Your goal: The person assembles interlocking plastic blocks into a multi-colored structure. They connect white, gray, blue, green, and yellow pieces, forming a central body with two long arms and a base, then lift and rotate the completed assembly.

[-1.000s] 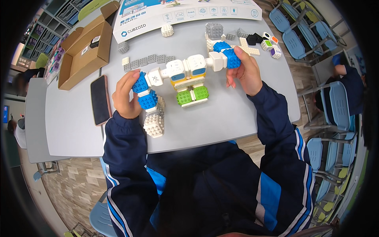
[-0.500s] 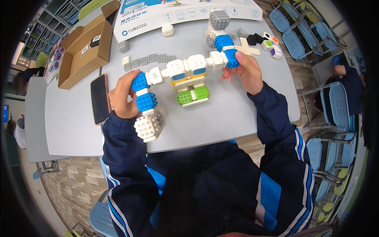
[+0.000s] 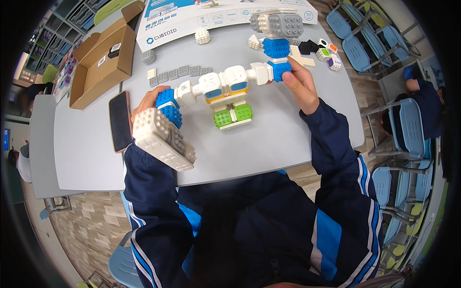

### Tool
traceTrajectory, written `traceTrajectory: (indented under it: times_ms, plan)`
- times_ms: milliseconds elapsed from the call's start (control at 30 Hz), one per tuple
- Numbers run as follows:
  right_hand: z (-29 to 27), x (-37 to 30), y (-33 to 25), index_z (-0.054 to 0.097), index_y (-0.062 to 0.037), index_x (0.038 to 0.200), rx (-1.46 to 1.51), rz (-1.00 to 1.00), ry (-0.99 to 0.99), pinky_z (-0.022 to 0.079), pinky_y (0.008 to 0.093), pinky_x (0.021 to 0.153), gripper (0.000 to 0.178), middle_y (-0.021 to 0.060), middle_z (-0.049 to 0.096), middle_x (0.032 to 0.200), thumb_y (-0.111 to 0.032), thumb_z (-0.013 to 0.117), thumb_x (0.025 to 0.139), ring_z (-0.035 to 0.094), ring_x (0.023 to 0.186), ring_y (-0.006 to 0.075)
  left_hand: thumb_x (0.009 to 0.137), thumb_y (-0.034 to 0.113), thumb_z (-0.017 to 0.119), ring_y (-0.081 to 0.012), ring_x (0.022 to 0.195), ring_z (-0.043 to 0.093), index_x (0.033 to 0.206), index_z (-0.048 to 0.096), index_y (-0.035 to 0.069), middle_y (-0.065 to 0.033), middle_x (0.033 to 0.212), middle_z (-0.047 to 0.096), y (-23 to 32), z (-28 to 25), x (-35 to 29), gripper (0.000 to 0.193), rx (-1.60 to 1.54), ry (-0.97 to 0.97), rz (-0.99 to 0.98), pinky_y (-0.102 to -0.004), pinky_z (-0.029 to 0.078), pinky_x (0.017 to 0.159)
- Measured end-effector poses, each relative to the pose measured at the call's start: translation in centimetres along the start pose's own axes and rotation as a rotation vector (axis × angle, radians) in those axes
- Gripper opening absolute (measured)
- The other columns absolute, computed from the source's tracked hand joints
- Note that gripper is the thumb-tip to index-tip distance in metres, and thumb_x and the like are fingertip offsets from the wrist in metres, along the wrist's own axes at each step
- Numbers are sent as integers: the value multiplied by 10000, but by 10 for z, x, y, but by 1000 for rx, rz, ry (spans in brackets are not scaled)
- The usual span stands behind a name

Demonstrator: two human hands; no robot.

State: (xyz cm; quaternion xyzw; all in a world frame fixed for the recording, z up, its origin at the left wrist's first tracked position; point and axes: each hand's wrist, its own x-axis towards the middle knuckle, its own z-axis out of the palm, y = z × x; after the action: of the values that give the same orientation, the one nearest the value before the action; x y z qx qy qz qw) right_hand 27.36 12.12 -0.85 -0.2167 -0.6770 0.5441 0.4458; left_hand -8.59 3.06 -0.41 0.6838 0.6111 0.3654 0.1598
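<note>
Between my hands is a block model (image 3: 224,85), with white cubes across its middle, a yellow layer below them and two green studded blocks (image 3: 234,115) underneath. My left hand (image 3: 145,99) is closed around the blue blocks (image 3: 170,114) at the model's left end, its fingers partly hidden behind them. From those blocks a large white and grey studded piece (image 3: 158,138) juts toward me over the table's near edge. My right hand (image 3: 301,85) pinches the lower blue block at the right end (image 3: 278,71). Above it are another blue block and a wide grey piece (image 3: 281,24).
A large white printed box (image 3: 211,21) lies at the back, with an open cardboard box (image 3: 103,62) at the left. Beside my left hand is a phone (image 3: 119,121). Small grey plates (image 3: 173,73) form a row, and loose cubes (image 3: 334,62) sit at the right.
The left end has turned, swinging its white and grey piece outward and toward me. At the right end, the grey piece has rotated and now shows its wide side. Both hands keep their hold.
</note>
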Motion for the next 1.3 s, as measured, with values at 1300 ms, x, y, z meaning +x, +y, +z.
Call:
traceTrajectory:
  times_ms: [1300]
  plan:
    - [-2,8,2,609,-54,1221,-626,14,114,559,304,760,290,107,663,1041,-123,553,945,645,835,164,1013,443,520,-79,476,449,771,633,-7,-30,600,559,3,16,-7,523,-615,48,-31,-237,313,457]
